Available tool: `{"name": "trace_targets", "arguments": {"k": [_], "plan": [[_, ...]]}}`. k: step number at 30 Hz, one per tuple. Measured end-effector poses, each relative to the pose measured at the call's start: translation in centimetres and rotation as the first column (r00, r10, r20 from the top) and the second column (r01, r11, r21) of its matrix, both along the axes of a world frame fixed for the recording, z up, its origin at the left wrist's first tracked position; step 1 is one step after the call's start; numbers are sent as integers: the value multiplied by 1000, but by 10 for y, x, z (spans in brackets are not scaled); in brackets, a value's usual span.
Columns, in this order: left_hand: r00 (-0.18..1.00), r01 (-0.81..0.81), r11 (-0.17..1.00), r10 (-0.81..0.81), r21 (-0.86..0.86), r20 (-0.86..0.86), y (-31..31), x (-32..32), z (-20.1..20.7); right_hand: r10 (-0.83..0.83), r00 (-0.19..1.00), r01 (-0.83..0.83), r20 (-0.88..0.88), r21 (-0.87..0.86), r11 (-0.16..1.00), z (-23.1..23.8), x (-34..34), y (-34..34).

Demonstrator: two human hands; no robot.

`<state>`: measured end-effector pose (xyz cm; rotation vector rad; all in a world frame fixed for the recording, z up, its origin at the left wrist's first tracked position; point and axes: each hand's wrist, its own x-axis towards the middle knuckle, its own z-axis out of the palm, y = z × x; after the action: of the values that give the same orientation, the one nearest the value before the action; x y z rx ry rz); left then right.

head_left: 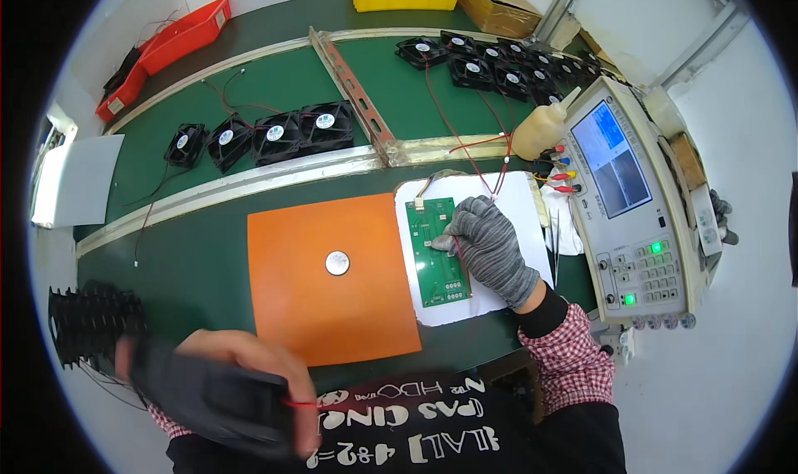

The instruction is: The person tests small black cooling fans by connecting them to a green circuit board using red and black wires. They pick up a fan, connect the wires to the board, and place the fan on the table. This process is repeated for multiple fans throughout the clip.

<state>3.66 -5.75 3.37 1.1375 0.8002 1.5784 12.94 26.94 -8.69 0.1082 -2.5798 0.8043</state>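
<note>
Near the lower left edge, my bare left hand [266,366] is wrapped round a black cooling fan [208,395], smeared by motion. A red wire [301,405] leaves the fan and runs rightward past my shirt front. My right hand [488,248], in a grey knitted glove, bends over the green circuit board [432,262], its fingers drawn together. Thin red wire shows beneath those fingertips, though its end is hidden. A white connector sits on the board's top edge. Under the board lies a white pad [519,204].
An orange mat [332,283] carries a round metal disc [337,263]. Right stands a test instrument [623,191] beside a cream squeeze bottle [540,129]. Several fans [278,135] line the shelf behind; others cluster at the back right [507,67]. More black fans [91,320] are stacked left.
</note>
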Motion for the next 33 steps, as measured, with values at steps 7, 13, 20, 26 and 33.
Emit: {"name": "trace_targets", "arguments": {"k": [7, 13, 20, 26, 33], "plan": [[864, 228, 971, -168, -71, 475, -5, -5, 7, -20, 999, 20, 34, 12, 1000, -1, 2, 1], [734, -540, 841, 491, 36, -468, -5, 19, -15, -22, 998, 18, 57, 66, 998, 3, 2, -2], [-306, -336, 634, 627, 697, -717, 116, -42, -19, -75, 997, 80, 29, -190, 979, 3, 6, -2], [-379, -775, 502, 116, 384, -918, 141, -160, -104, -149, 981, 64, -126, -510, 858, 15, 8, -2], [-67, -381, 805, 467, 455, -882, 149, -85, -41, -148, 929, 90, -339, -181, 979, 20, 16, 0]]}}
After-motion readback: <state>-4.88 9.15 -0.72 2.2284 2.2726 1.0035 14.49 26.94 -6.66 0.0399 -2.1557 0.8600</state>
